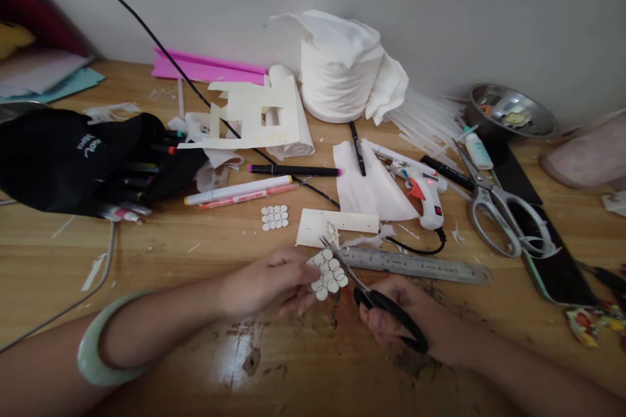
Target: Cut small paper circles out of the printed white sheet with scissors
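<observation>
Your left hand (274, 283) pinches the paper cutout (329, 279), a cluster of white circles with dark outlines, by its left edge. Your right hand (403, 313) grips the scissors (348, 265) by their black handles, blades beside the cutout's upper right. Farther left of your grip, a black pouch (63, 156) holds markers; far right and beyond, a metal bowl (482, 118) holds small pieces. Beneath is a stained wooden table (190, 365), backed by a grey wall (205, 6).
</observation>
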A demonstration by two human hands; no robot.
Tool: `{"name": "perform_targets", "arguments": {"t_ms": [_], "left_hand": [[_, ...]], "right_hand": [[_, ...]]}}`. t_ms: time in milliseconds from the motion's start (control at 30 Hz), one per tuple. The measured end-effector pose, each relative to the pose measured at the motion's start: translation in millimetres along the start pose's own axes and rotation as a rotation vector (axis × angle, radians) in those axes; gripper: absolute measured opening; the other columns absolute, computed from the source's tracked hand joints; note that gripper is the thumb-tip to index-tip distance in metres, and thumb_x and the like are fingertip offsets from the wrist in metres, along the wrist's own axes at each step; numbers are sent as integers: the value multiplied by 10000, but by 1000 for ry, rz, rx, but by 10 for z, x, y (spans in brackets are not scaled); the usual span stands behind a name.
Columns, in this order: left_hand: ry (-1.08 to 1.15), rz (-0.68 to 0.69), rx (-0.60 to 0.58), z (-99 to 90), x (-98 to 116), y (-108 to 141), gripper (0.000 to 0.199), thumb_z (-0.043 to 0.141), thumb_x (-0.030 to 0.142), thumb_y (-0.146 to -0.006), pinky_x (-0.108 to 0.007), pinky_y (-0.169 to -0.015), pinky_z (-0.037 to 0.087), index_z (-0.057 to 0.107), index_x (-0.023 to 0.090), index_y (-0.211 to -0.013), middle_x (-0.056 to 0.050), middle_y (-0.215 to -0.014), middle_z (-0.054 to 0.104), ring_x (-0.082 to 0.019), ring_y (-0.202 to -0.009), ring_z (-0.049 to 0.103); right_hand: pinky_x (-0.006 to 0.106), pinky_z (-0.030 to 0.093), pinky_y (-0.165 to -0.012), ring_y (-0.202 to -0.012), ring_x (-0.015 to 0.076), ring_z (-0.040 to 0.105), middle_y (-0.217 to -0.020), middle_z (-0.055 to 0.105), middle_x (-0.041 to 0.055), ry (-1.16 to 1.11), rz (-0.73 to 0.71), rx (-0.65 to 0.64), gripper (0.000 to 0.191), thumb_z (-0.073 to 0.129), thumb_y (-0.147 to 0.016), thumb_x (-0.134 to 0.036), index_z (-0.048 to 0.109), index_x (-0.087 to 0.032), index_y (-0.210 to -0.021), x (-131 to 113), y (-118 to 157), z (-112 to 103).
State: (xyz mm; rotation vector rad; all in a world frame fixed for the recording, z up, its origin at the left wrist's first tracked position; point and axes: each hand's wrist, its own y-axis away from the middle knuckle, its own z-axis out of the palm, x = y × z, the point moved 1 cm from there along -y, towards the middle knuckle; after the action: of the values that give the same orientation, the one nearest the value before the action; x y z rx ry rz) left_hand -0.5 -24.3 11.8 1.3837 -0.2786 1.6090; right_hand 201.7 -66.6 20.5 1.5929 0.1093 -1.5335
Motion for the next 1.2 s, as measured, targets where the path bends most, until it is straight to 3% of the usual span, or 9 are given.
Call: {"name": "perform_targets", "arguments": {"t_ms": [200,467,667,900,1200], "left_hand": [[51,98,136,-17,-36,-31,367,433,407,-817,-214,-419,299,538,125,-607,10,-519,505,-73,-412,398],[-46,39,143,17,-23,-15,422,478,517,-785,-204,-399,238,447,155,-571,56,-478,398,-58,-403,325],[-92,27,162,13,4,-9,450,472,554,-765,-211,-390,192,374,180,-534,73,-423,345,-56,-383,283],[-57,30,213,0,-27,-10,411,480,505,-755,-206,-384,180,405,176,-521,73,-415,348,-53,-371,270],[-53,108,233,-20,-20,-36,403,369,406,-852,-223,-467,280,459,158,-547,48,-446,409,-81,-437,359]], "right_hand": [[204,213,-424,-483,75,286,-528,344,-46,100,-10,12,445,498,-764,-585,496,-155,-652,-13,10,-18],[220,224,-462,-521,86,257,-570,303,-42,151,-9,-18,440,476,-771,-577,409,-176,-600,-97,19,16],[224,220,-445,-500,86,277,-550,346,-41,62,-39,-50,420,496,-765,-561,467,-168,-618,-54,-6,-1],[225,231,-471,-513,80,281,-582,379,-41,-8,-34,-36,328,556,-758,-462,531,-151,-659,-31,-20,-4],[213,206,-430,-496,77,290,-560,362,-43,22,10,18,437,548,-738,-576,548,-140,-699,80,-22,-2]]}}
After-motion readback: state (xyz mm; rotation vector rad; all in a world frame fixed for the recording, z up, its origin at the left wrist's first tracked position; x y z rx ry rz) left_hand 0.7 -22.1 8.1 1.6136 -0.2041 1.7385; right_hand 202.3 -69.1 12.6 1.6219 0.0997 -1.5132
